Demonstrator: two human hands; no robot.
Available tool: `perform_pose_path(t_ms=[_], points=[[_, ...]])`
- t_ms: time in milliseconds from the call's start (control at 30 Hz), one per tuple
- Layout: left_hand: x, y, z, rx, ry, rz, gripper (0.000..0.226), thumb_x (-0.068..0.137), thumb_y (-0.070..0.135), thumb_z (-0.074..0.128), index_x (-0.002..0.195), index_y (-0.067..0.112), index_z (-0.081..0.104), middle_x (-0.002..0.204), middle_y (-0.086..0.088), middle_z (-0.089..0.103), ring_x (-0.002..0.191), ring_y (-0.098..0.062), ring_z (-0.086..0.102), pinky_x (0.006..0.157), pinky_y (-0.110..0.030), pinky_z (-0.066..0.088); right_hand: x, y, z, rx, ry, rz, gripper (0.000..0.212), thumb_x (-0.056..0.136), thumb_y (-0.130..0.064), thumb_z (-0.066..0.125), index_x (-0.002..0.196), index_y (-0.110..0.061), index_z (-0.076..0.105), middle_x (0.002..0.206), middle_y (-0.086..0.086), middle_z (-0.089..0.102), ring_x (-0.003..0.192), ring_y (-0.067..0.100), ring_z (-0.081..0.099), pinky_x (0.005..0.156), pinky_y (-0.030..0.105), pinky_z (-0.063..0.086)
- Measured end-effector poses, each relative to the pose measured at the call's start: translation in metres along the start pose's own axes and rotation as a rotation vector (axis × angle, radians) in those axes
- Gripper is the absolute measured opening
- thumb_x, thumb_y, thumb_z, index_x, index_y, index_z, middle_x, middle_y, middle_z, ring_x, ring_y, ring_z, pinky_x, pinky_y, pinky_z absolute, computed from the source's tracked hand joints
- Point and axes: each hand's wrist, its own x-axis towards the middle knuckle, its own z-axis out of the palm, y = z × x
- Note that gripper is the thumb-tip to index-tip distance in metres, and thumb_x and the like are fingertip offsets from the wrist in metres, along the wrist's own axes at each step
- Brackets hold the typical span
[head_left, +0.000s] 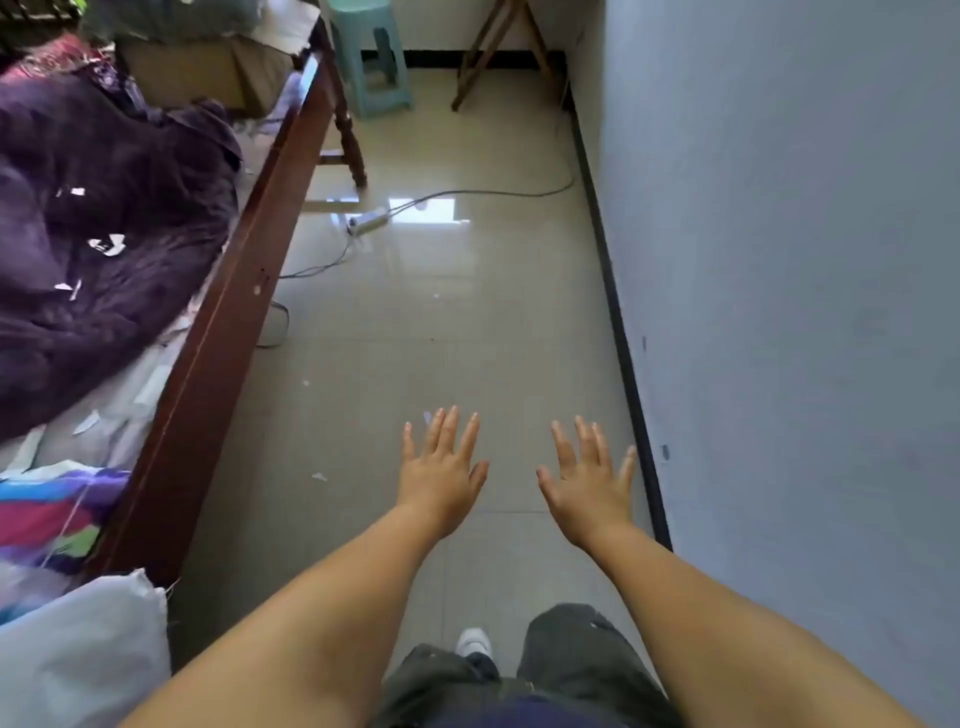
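Tiled floor (415, 322) beneath my left hand (441, 478) and right hand (589, 480), both released.
My hands hover side by side, a little apart, backs up, fingers (451, 431) straight and spread, gripping nothing. They hang over the pale tiles between the wooden bed frame (228, 322) on my left and the grey wall (779, 260) on my right. Farther ahead a power strip (368, 219) lies on the tiles.

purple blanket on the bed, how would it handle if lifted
Probably floppy: the purple blanket lies in soft rumpled folds on the bed. Its heaped bulk suggests it may drag. The white scraps on it would likely fall off.
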Motion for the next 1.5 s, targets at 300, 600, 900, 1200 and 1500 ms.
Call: perform_pose_path(t_ms=[300, 600, 900, 1200, 1500], points=[[0.105, 0.026, -0.018, 0.029, -0.070, 0.124, 0.059, 0.099, 0.048, 0.015, 0.147, 0.024, -0.008, 0.160, -0.005, -0.007, 0.145, -0.019, -0.012, 0.115, -0.050, -0.010, 0.092, 0.041, -0.013, -0.015, -0.001, 0.072, 0.061, 0.097, -0.048, 0.023, 0.149, -0.029, -0.004, 0.161, 0.005, -0.003, 0.147, 0.024, -0.005, 0.112, 0.063, -0.005], [0.279, 0.057, -0.065, -0.043, -0.082, -0.016, 0.059, 0.099, 0.044, 0.021, 0.148, 0.024, -0.004, 0.160, -0.005, -0.003, 0.146, -0.019, -0.009, 0.116, -0.051, -0.007, 0.261, 0.088, -0.090, -0.059, -0.055, 0.031, 0.060, 0.098, -0.047, 0.024, 0.150, -0.029, 0.000, 0.161, 0.003, -0.002, 0.147, 0.022, -0.006, 0.113, 0.062, -0.004], [0.444, 0.026, -0.116, -0.083, -0.111, -0.152, 0.057, 0.100, 0.044, 0.020, 0.148, 0.024, -0.002, 0.160, -0.005, -0.005, 0.146, -0.020, -0.010, 0.116, -0.050, -0.004, 0.444, 0.073, -0.136, -0.092, -0.130, -0.072, 0.059, 0.098, -0.046, 0.023, 0.150, -0.028, 0.000, 0.161, 0.004, -0.002, 0.147, 0.021, -0.006, 0.112, 0.061, -0.005], [0.666, -0.037, -0.209, 0.008, -0.163, -0.017, 0.057, 0.100, 0.043, 0.021, 0.148, 0.023, 0.000, 0.160, -0.007, -0.002, 0.146, -0.022, -0.008, 0.116, -0.052, -0.003, 0.655, 0.038, -0.220, 0.023, -0.076, 0.079, 0.057, 0.099, -0.043, 0.024, 0.150, -0.027, 0.002, 0.161, 0.005, 0.001, 0.147, 0.022, -0.003, 0.115, 0.060, -0.001], [0.863, -0.008, -0.251, -0.025, -0.198, 0.085, 0.057, 0.099, 0.044, 0.022, 0.148, 0.023, 0.003, 0.160, -0.007, 0.003, 0.146, -0.021, -0.005, 0.116, -0.053, -0.002, 0.822, 0.064, -0.276, 0.058, -0.125, 0.192, 0.058, 0.100, -0.041, 0.024, 0.150, -0.025, 0.001, 0.161, 0.005, 0.000, 0.147, 0.023, -0.003, 0.114, 0.061, -0.001]])
